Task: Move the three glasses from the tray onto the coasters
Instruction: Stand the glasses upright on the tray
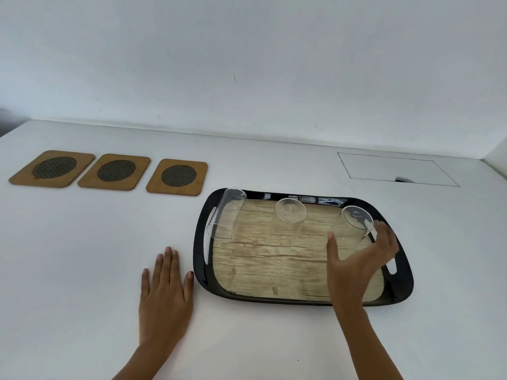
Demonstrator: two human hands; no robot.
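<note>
Three clear glasses stand upside down on a black tray (201, 250) with a wood-pattern floor: one at its left (225, 215), one in the middle (289, 218), one at the right (355, 222). My right hand (359, 259) is spread around the right glass, thumb on its left and fingers on its right, not closed on it. My left hand (164, 286) lies flat on the table left of the tray, holding nothing. Three wooden coasters with dark mesh centres lie in a row at the far left: left (52, 169), middle (115, 171), right (177, 176).
The white table (96, 242) meets a white wall at the back. A rectangular hatch outline (395, 169) with a small cable opening is set in the table behind the tray, at the right.
</note>
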